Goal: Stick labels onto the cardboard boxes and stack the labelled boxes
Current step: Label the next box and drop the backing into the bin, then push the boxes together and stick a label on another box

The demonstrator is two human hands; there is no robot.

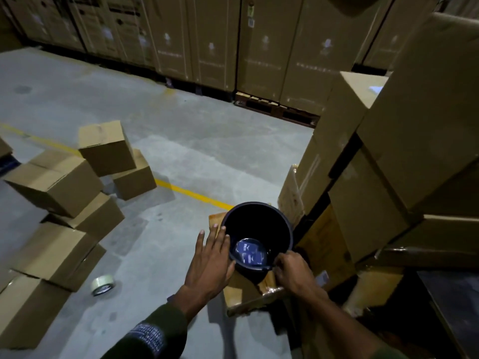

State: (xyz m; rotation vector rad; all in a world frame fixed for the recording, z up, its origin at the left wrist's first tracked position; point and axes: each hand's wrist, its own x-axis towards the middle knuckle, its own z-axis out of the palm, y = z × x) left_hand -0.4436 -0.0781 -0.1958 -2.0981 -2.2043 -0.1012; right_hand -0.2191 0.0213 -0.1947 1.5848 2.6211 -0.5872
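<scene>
A black bucket point(259, 224) stands on a low cardboard box point(243, 294) in front of me, with blue printed labels point(250, 253) lying at its bottom. My left hand point(210, 263) lies flat with straight fingers against the bucket's left side. My right hand point(290, 272) pinches the bucket's near rim. Loose cardboard boxes point(54, 185) are piled in a rough stack on the floor at the left.
A roll of clear tape point(103, 285) lies on the concrete floor by the left pile. Big cartons point(404, 141) lean in a tall heap at the right. Shrink-wrapped pallet loads point(212, 40) line the back wall. A yellow floor line point(191, 193) crosses the middle.
</scene>
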